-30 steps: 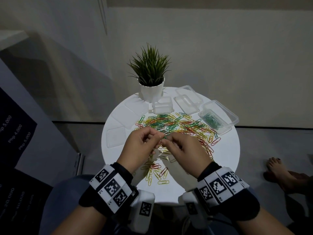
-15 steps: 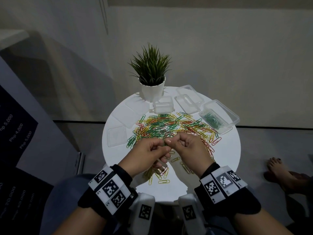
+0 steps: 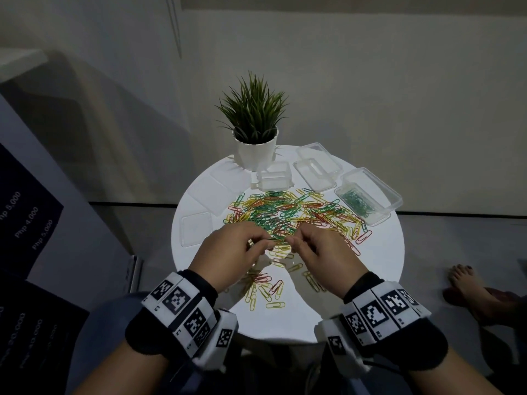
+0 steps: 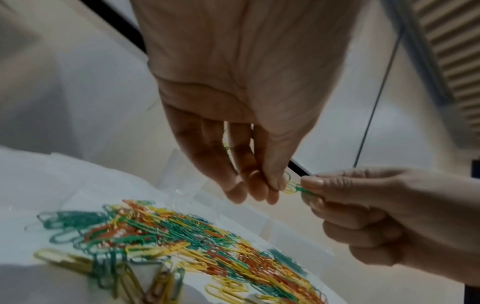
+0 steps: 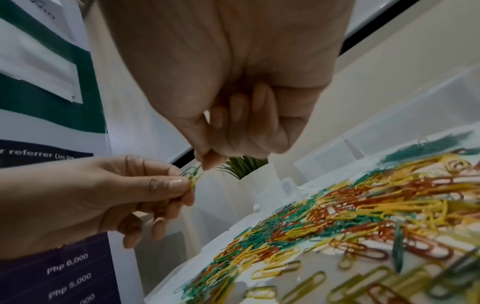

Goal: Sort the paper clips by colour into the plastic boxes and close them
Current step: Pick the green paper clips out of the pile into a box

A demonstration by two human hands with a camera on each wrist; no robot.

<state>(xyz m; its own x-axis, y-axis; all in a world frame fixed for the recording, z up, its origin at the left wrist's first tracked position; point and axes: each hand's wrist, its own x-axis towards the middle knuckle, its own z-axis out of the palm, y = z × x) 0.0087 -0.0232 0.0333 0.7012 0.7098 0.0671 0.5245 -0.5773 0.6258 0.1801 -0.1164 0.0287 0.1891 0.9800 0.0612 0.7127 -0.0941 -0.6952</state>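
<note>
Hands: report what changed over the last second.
The left hand and right hand dropped slightly toward the person, then drew a little apart; each still pinches one end of the linked yellow and green clips. The pile, boxes and plant stayed put.

On the table (image 3: 379, 280), the clip pile (image 3: 293, 212) lies at centre. The plant (image 3: 255, 138) stands at twelve o'clock, boxes (image 3: 368, 195) run from twelve to two, and lids (image 3: 196, 232) lie from nine to eleven. My hands (image 3: 228, 255) meet above six o'clock.
</note>
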